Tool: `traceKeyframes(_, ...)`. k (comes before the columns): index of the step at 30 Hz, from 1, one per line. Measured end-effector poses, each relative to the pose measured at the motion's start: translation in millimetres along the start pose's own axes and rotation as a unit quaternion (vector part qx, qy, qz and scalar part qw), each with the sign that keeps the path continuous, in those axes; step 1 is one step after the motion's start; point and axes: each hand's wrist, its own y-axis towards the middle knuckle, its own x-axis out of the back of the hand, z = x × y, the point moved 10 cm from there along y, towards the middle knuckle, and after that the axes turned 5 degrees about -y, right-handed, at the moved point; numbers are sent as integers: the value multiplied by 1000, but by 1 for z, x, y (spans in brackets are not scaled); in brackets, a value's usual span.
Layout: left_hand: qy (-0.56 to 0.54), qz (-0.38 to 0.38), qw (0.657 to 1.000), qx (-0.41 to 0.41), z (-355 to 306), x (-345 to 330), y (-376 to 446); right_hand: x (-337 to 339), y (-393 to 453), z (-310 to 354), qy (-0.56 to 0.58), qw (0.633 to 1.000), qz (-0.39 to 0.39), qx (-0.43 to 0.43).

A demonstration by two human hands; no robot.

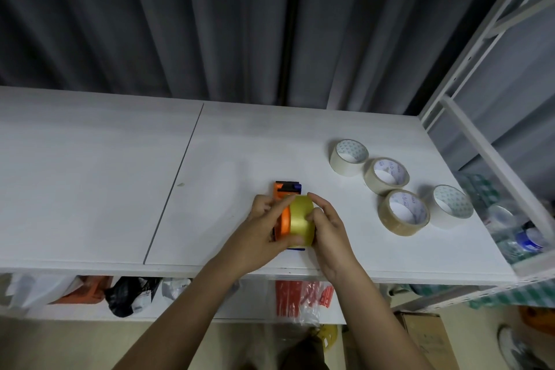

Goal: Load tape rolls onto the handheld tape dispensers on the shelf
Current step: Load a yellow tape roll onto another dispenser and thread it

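Both hands' grip holds the yellow tape roll against the orange dispenser on the shelf

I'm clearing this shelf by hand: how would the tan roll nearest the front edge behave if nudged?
The tan roll lies flat on its side, so it would probably slide on the smooth shelf, not roll. Its hollow core suggests it's fairly light.

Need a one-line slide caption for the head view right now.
Both hands, left and right, press a yellow tape roll onto an orange handheld dispenser; four spare rolls wait nearby.
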Motion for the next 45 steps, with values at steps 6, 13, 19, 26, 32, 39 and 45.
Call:
traceKeyframes(6, 138, 0, 987, -82, -19, 8, 6, -3, -1, -1, 10, 1000, 5, -11)
traceKeyframes(13, 128, 19, 991, -21, -4, 17, 14, -6, -3, -2, 4, 998, 54, -14)
traceKeyframes(19, 87, 54, 994, 28, 15, 10, 21, -4, -2, -1, -7, 998, 60, -18)
traceKeyframes(26, 118, 24, 990, -74, -7, 9, 8, -2, -2, 2, -36, 999, 13, -5)
traceKeyframes(32, 143, 24, 988, -57, -5, 14, 17, -2, -2, 2, -37, 999, 32, -3)
traceKeyframes(39, 110, 52, 993, -13, 8, 12, 24, -2, -2, 1, -36, 999, 37, -8)
traceKeyframes(45, 103, 29, 994, -39, 3, 6, 8, -3, -4, 2, -21, 999, 30, -6)
